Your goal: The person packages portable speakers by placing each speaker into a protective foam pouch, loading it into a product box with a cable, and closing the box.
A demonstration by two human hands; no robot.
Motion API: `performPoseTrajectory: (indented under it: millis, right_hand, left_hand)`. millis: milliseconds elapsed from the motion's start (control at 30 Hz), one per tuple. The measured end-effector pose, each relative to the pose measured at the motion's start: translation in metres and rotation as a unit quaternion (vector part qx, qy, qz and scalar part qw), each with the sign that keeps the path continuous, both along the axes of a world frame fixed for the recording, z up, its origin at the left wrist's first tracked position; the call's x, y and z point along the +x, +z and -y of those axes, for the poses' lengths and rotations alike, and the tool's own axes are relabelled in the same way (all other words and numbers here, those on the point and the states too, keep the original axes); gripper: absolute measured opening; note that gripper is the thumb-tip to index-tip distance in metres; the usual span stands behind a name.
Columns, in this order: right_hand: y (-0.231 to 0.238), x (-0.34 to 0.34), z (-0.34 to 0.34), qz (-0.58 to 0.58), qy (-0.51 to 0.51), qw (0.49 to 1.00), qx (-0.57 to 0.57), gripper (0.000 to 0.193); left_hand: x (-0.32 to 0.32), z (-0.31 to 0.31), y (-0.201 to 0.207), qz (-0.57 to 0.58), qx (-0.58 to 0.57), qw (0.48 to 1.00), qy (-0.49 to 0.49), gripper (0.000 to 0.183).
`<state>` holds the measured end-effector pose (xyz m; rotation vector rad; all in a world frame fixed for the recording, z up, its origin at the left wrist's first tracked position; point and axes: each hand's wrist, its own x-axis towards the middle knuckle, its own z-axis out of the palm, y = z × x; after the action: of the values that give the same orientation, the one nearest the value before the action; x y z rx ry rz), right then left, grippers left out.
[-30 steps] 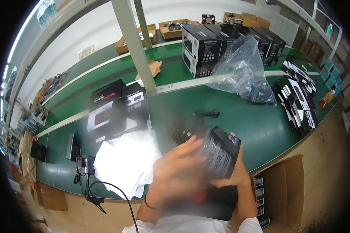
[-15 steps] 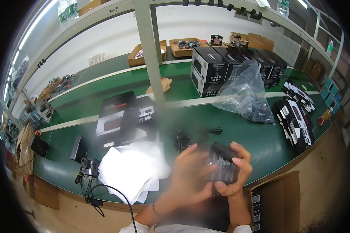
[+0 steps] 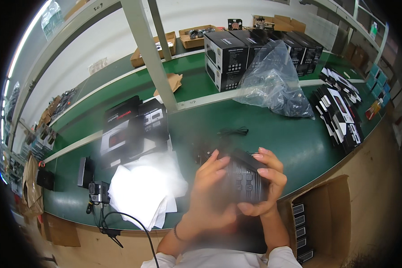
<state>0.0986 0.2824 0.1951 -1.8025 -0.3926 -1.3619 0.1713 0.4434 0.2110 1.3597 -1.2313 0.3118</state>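
Observation:
A small black carton (image 3: pixel 247 182) with rows of light icons on its face is held between my hands, over the near edge of the green bench. My right hand (image 3: pixel 271 183) grips its right side, thumb below and fingers along the upper right. On its left, my left hand (image 3: pixel 207 190) curls with its fingertips at the upper left edge; haze on the lens blurs the thumb and palm. At the top a dark flap or panel (image 3: pixel 248 159) slants across. Just beyond lies a coiled black cable (image 3: pixel 232 131).
White sheets (image 3: pixel 143 190) and flattened black cartons (image 3: pixel 134 129) lie left of my hands. Stacked black boxes (image 3: pixel 230 58), a clear plastic bag (image 3: pixel 272 85) and piled flat cartons (image 3: pixel 339 118) are beyond and right. An open brown carton (image 3: pixel 328 214) stands low right; a shelf post (image 3: pixel 149 53) rises ahead.
My left hand's fingers have moved off the carton's face to its upper left edge. The carton has tipped slightly, showing more of its icons. The view has shifted, so the bench sits higher.

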Motion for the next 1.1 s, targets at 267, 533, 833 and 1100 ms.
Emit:
performPoseTrajectory:
  millis: [267,533,833,1100]
  right_hand:
    - [-0.002,-0.002,-0.001,0.016,-0.003,1.0,-0.005,0.072]
    - [0.006,-0.009,-0.002,-0.025,-0.034,0.999,-0.031,0.058]
    - [0.007,-0.009,0.0,-0.033,-0.036,0.998,-0.042,0.057]
    - [-0.003,-0.008,-0.005,0.0,0.002,1.0,-0.003,0.053]
  left_hand:
    - [-0.007,-0.003,0.012,0.035,0.04,0.998,0.038,0.06]
    - [-0.006,-0.006,0.011,0.032,0.063,0.996,0.045,0.048]
    - [-0.003,-0.008,0.009,0.041,0.068,0.996,0.042,0.047]
    - [0.0,-0.005,-0.005,0.052,0.031,0.998,-0.005,0.034]
